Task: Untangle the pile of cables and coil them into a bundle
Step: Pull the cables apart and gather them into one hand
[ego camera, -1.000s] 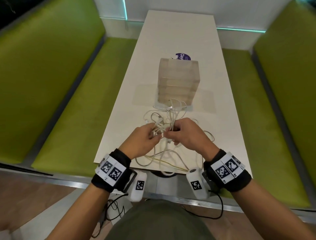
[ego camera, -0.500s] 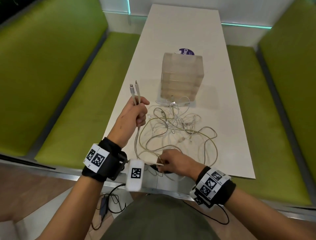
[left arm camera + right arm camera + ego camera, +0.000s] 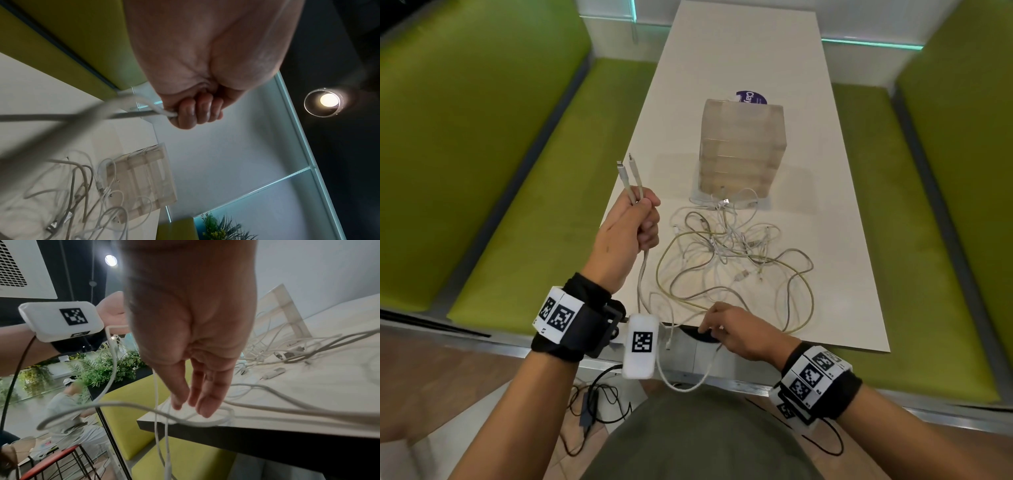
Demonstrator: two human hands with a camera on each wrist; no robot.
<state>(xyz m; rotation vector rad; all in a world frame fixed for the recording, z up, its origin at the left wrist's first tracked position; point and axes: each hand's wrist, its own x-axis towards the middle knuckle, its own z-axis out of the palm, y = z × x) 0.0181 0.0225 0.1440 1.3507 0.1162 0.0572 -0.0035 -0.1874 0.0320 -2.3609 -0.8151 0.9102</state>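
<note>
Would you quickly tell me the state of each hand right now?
Left hand: grips two cable ends.
Right hand: open, fingers straight over the loose cables.

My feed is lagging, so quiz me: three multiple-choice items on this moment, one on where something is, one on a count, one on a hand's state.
1. Where does the wooden block tower stand?
A. on the table, just beyond the cable pile
B. on the green bench
C. at the table's near edge

2. How many cable plugs stick up out of the left hand?
A. none
B. two
C. four

3. What is the right hand doing?
A. clenched into a fist on the tower
B. fingers extended down at the cables by the table's near edge
C. resting flat on the bench

Key: 1 A, the tangled cables lie in front of its base. 2 B, two plug ends rise above the fist. 3 B, the right wrist view shows straight fingers over the strands.
</note>
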